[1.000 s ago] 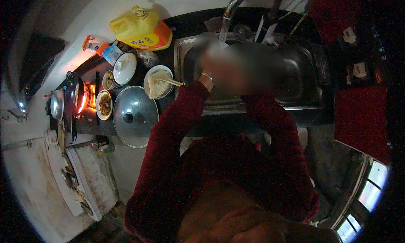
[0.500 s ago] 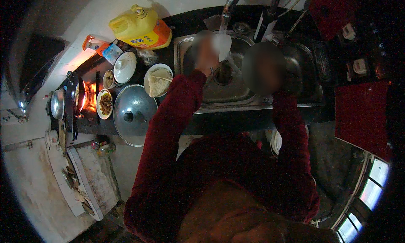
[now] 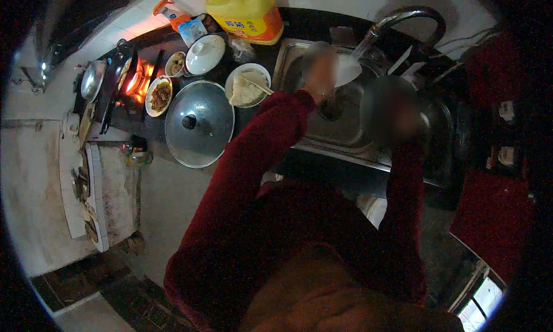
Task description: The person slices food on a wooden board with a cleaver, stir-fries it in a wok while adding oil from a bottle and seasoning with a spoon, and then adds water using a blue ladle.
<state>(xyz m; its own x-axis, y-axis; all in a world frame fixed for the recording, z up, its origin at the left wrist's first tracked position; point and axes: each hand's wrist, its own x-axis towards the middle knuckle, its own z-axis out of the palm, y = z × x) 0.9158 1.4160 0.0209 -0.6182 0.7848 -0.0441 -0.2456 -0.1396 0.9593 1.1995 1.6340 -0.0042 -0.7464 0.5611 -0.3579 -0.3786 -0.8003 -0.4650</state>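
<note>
My left hand (image 3: pixel 319 73) is over the left basin of the steel sink (image 3: pixel 345 153), partly blurred. It grips a small white dish, likely a bowl (image 3: pixel 347 70), just under the mouth of the curved faucet (image 3: pixel 397 20). A dark drain opening (image 3: pixel 330 107) lies below that hand. My right hand (image 3: pixel 394 110) is above the divider between the two basins. A grey blur covers it, so its fingers and anything in them are hidden.
On the counter left of the sink stand a bowl with pale food and chopsticks (image 3: pixel 249 85), a glass lid (image 3: pixel 199 124), a white lidded pot (image 3: pixel 205 54), a dish of brown food (image 3: pixel 158 96) and a yellow oil jug (image 3: pixel 245 15). A burner flame (image 3: pixel 138 81) glows by a wok (image 3: pixel 119 70).
The view has turned, so counter and sink appear shifted and tilted. Water ran from the faucet onto the white dish before; the stream is hard to make out now. Both hands remain over the sink.
</note>
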